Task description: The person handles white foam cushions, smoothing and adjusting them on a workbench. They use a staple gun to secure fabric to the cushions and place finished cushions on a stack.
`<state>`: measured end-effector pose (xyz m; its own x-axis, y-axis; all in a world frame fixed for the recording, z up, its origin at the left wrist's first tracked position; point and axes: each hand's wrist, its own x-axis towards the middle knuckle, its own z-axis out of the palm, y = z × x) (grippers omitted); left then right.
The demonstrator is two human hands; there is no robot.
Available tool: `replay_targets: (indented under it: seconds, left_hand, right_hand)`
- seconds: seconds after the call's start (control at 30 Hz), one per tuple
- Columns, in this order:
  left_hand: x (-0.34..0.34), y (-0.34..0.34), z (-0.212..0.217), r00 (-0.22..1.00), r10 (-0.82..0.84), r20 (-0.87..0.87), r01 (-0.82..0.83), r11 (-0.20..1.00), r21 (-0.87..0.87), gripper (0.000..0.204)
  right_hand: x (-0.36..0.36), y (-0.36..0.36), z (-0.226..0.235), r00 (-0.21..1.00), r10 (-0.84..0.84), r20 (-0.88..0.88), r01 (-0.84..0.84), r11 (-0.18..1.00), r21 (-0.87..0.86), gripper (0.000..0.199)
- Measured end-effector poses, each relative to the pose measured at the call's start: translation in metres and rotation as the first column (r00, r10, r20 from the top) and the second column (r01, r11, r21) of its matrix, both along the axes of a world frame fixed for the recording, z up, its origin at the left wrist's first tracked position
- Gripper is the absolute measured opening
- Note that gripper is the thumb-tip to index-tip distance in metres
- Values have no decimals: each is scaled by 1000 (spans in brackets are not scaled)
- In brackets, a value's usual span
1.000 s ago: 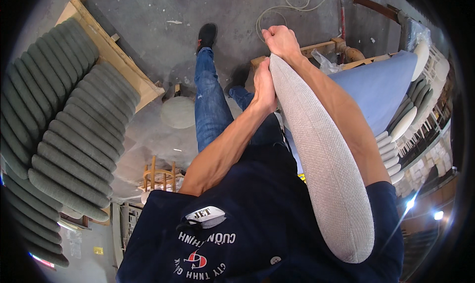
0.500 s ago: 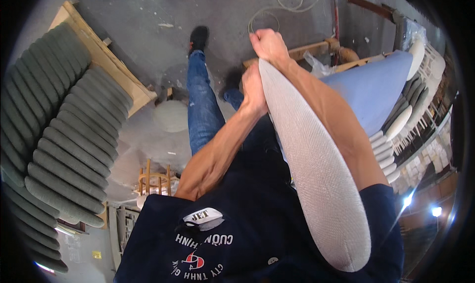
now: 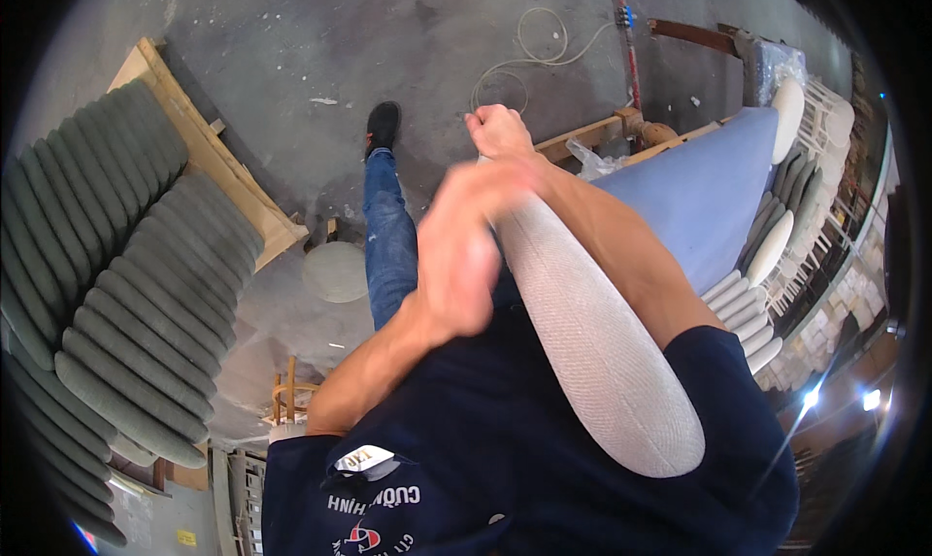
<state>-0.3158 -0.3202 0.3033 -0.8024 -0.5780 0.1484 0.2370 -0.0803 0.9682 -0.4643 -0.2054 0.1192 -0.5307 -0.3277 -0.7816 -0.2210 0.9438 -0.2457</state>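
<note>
A light grey, fabric-covered seat cushion point(image 3: 602, 347) stands on edge against my dark shirt, its narrow side facing up. My right forearm runs along its right side. At the cushion's far end, my right hand point(image 3: 501, 132) is closed on it, though its grip is partly hidden. My left hand point(image 3: 464, 240) is smeared by motion over the left side of the far end. Its fingers are too blurred to read, and whether it touches the cushion is unclear.
Dark grey cushions point(image 3: 146, 303) stand in rows at left beside a wooden board point(image 3: 218, 158). At right are a blue-grey covered surface point(image 3: 680, 206) and pale cushions point(image 3: 743, 313). A round pale seat point(image 3: 336, 270) and a coiled hose point(image 3: 544, 61) lie on the floor.
My left hand has come away from its closed hold at the cushion's far end and swung left and nearer. The cushion's near end has shifted up and slightly left in view.
</note>
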Motion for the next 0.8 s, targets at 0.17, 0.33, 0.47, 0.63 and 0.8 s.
replay_targets:
  seconds: [0.17, 0.33, 0.47, 0.63, 0.8]
  left_hand:
    - [-25, 17, 50, 936, -199, -291, 217, 976, 30, 67]
    - [-23, 23, 1, 959, -176, -222, 186, 982, 23, 67]
    - [-19, 35, -53, 978, -174, -112, 184, 979, 84, 58]
    - [-10, 50, -124, 973, -231, 27, 225, 964, 144, 64]
    - [-9, 45, -143, 940, -296, 171, 260, 944, 204, 63]
  right_hand:
    - [2, -7, 15, 998, -45, 36, 44, 999, 14, 39]
    - [5, -1, -4, 1000, -28, 12, 29, 999, -41, 38]
    - [2, -7, 3, 998, -30, 53, 29, 1000, 10, 36]
    - [2, -5, 5, 989, -84, 120, 82, 996, 18, 39]
    - [-3, 2, -7, 971, -146, 187, 155, 987, -36, 40]
